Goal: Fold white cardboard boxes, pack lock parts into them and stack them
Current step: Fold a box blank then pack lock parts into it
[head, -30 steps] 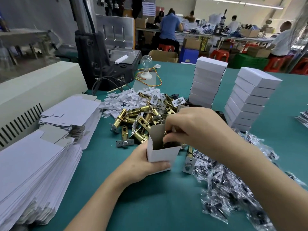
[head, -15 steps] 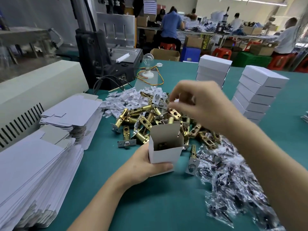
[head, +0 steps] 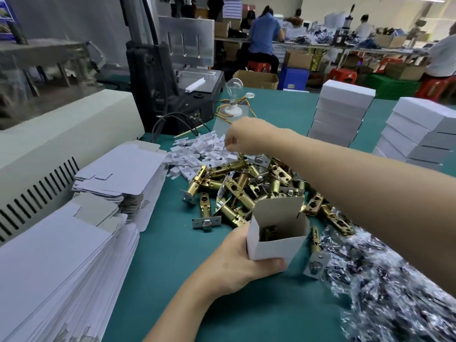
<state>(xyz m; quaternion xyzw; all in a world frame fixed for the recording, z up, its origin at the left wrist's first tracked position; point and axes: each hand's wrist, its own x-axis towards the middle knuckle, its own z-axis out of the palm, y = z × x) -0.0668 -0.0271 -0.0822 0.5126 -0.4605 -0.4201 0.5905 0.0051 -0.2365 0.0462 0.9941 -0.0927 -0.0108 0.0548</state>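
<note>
While the left hand (head: 237, 265) grips the open box (head: 276, 245), the right hand (head: 244, 137) curls over the white clips (head: 197, 151), grasp unclear.

One wide-angle view from the person's head looks forward and down, close above the left hand (head: 237, 265) holding a box (head: 274, 245). The right hand (head: 243, 137) lies farther ahead over the green surface (head: 172, 267), with the workshop beyond.

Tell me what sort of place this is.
Most likely a factory packing floor: a pile of brass lock parts lies beside stacks of closed white boxes, flat cardboard waits to be folded, and other workers sit behind.
</note>
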